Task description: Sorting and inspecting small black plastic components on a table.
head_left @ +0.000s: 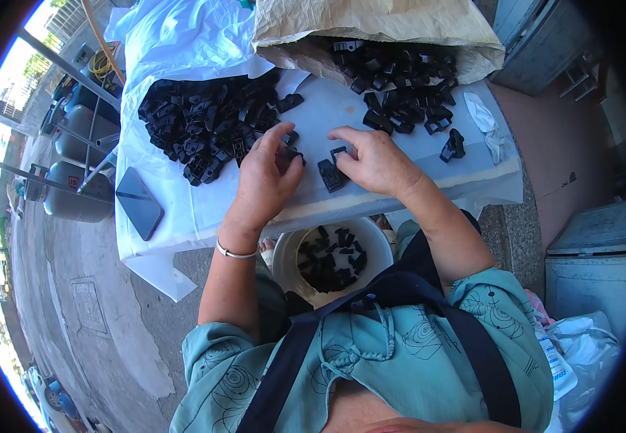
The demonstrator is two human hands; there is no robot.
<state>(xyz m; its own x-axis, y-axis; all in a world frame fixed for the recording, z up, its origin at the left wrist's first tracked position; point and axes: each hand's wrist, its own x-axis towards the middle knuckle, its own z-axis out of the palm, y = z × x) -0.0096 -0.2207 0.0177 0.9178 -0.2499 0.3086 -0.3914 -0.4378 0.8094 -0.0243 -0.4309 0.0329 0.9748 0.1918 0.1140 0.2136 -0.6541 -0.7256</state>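
Observation:
My left hand point(268, 172) is curled around a small black plastic part, mostly hidden by the fingers, near the right edge of a large heap of similar parts point(201, 119). Across from it, my right hand point(378, 160) pinches another black plastic part between thumb and index finger. Just under that thumb, a blocky black part point(331, 176) lies on the plastic-covered table point(335, 115). One loose part point(290, 102) rests beside the heap, and a single one point(452, 146) sits farther right.
More black parts spill from a brown paper sack point(378, 22) at the back right. White gloves point(483, 123) lie at the right edge, a dark phone-like slab point(138, 204) at the left. Below the table's front edge, a white bucket point(379, 258) holds several black pieces.

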